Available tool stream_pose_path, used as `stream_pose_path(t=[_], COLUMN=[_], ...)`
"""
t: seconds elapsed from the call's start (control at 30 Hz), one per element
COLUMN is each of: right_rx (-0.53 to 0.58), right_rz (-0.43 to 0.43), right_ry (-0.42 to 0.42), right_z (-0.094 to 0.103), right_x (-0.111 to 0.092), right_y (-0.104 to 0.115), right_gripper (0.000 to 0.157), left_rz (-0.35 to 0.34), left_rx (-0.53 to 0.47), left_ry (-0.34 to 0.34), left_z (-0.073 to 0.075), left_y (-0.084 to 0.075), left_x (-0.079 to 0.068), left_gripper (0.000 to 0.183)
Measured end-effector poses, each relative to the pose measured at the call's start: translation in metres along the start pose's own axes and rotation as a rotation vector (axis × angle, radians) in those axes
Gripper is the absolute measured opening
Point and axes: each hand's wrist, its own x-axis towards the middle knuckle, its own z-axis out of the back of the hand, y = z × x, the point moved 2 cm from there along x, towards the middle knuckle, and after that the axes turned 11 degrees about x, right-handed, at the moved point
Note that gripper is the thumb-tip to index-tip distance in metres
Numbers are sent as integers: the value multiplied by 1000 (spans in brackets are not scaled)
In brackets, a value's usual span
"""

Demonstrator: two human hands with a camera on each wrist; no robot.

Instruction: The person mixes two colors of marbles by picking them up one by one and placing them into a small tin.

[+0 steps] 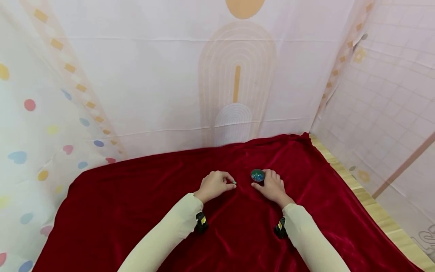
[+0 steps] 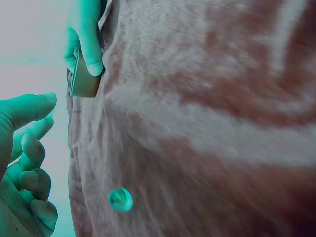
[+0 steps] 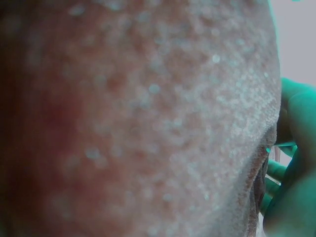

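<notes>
At the middle of the red cloth, my left hand (image 1: 213,186) pinches a small greenish piece, marble-like (image 1: 234,183), between thumb and fingertips. My right hand (image 1: 273,186) grips a small round cup (image 1: 257,175), thumb at the near side and fingers behind it; blue and green glassy pieces show inside. The left wrist view has this cup (image 2: 86,81) tilted in the right hand's fingers. Lower in that view, a clear greenish marble (image 2: 120,199) lies on the cloth, apart from the left fingers (image 2: 32,111). The right wrist view catches mostly blurred cloth and part of the right hand (image 3: 296,143).
Wrinkled red velvet cloth (image 1: 136,204) covers the table, whose wooden edge (image 1: 360,194) shows along the right. White patterned curtains (image 1: 153,83) hang behind and at both sides. A dark wrist camera sits below each sleeve cuff.
</notes>
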Motion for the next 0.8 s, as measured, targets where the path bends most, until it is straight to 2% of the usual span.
stream_pose_path(t=[0.27, 0.47, 0.8], right_rx=[6, 1, -2], right_rz=[-11, -13, -7], right_ry=[3, 2, -12], right_z=[0, -1, -2], right_x=[0, 0, 4], right_y=[1, 1, -2], right_gripper=[68, 67, 66], left_rz=[32, 52, 3], left_rx=[-6, -32, -39], left_ry=[10, 14, 4], left_z=[-5, -11, -24], left_y=[-11, -17, -27], left_x=[21, 30, 42], left_gripper=[16, 17, 17])
